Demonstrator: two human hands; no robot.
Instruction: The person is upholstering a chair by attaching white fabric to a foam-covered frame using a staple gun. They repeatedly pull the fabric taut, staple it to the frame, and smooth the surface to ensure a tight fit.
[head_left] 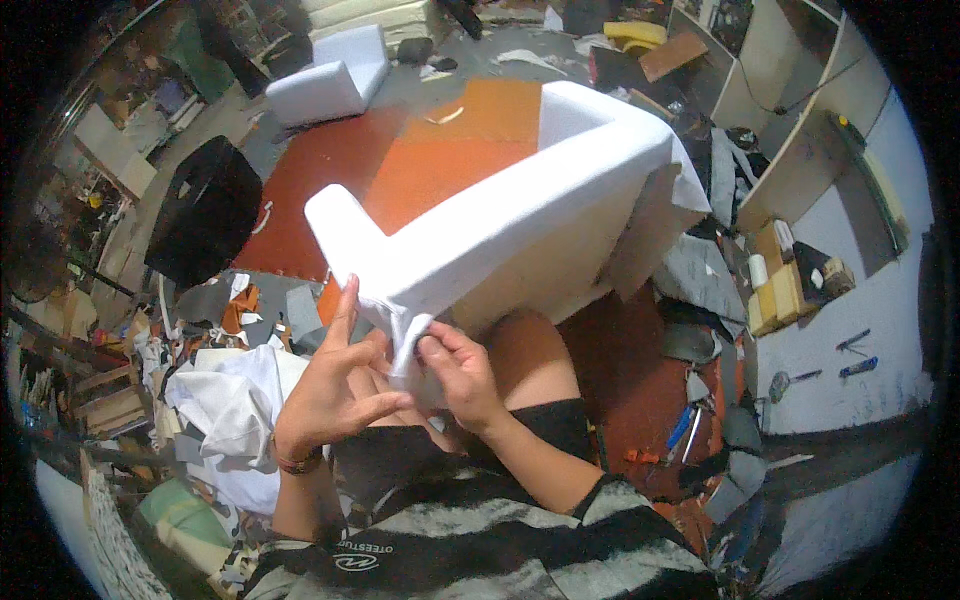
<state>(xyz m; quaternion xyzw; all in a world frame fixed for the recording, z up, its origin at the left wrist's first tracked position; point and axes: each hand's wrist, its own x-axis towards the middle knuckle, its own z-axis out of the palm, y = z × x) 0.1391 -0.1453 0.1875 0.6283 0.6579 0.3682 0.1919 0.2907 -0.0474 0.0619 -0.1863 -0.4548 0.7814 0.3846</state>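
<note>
A white padded furniture frame (pixel 500 205) with angled arms leans across my lap, its bare board side facing right. At its near corner a loose flap of white fabric (pixel 405 345) hangs in folds. My right hand (pixel 462 375) pinches the edge of this flap between thumb and fingers. On the other side of the corner is my left hand (pixel 335 385), fingers apart and the index finger stretched up against the padding. Its thumb points toward the flap. Part of its other fingers is hidden behind the fabric and the hand itself.
Crumpled white cloth (pixel 235 410) lies at my left among scraps. Beyond are a black padded piece (pixel 205 210) and another white padded piece (pixel 335 80) on orange-red mats (pixel 400 150). At right, a white table (pixel 830 390) holds scissors (pixel 795 383), foam blocks (pixel 780 295) and small tools.
</note>
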